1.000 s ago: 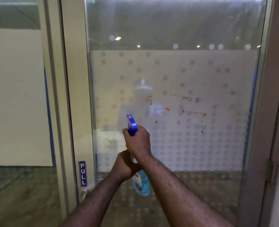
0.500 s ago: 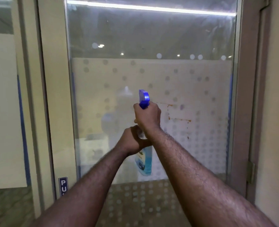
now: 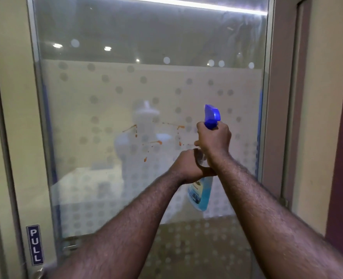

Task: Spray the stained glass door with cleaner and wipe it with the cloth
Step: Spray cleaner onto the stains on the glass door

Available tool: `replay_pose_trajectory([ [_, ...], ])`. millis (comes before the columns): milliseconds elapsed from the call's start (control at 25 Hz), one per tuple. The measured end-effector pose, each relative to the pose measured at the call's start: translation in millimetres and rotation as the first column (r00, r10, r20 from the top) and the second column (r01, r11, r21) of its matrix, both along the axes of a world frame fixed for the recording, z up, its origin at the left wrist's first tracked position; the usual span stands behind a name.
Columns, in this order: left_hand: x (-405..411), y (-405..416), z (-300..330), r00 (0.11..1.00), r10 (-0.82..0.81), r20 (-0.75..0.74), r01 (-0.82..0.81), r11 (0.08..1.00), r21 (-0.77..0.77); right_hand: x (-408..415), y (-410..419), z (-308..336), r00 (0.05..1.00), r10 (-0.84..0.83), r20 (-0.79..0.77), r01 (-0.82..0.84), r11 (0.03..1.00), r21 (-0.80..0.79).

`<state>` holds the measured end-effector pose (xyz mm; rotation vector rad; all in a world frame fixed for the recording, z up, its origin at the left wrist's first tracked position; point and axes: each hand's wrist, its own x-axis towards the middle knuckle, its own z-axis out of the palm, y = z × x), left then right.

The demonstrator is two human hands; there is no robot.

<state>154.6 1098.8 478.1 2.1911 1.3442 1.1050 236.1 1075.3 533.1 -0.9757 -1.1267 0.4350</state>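
The right hand (image 3: 214, 140) has its fingers (image 3: 196, 143) closed around the neck of the spray bottle (image 3: 200, 195), just under the blue trigger head (image 3: 212, 116), while the left hand (image 3: 188, 166) is wrapped around the bottle's body below it, steadying it; whether a finger sits on the trigger itself cannot be told from this side. The bottle stands nearly upright, its long axis vertical, with the blue liquid hanging beneath both hands. The orange stains (image 3: 153, 141) on the glass door (image 3: 126, 87) lie to the left of the fingers and at about their height, beyond them on the pane, so the nozzle seems to point somewhat right of the marks; the left hand is the nearer to them. My judgement is that the coming squeeze depends on swinging the nozzle leftward to meet the streaks. No cloth is in view. Compared with half a second ago, the hands and bottle sit further right against the pane, the stains now show clear of the hands, and the PULL sign (image 3: 35, 244) is fully visible.
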Motion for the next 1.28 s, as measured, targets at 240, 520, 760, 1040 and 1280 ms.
replay_pose_trajectory([
  [240,55.6,25.1,-12.4,0.999,-0.018,-0.046,0.017,0.999,-0.028,55.8,16.0,-13.6,0.998,-0.057,-0.027,0.057,0.998,-0.012],
  [520,80.5,31.1,-51.8,0.997,-0.014,-0.082,0.006,0.995,-0.097,80.2,32.5,-53.0,0.998,-0.062,-0.018,0.061,0.996,-0.064],
  [760,60.1,17.5,-94.8,1.0,0.003,-0.027,-0.007,0.987,-0.16,57.6,35.4,-99.4,1.0,0.007,0.007,-0.006,0.992,-0.126],
  [1040,11.0,-17.6,-126.4,0.995,0.095,0.002,-0.094,0.985,-0.143,6.2,22.8,-137.0,0.983,0.172,0.063,-0.162,0.977,-0.14],
  [1280,-39.7,-37.8,-143.7,0.976,0.215,0.026,-0.21,0.969,-0.13,-46.7,0.8,-147.1,0.959,0.26,0.111,-0.244,0.96,-0.138],
])
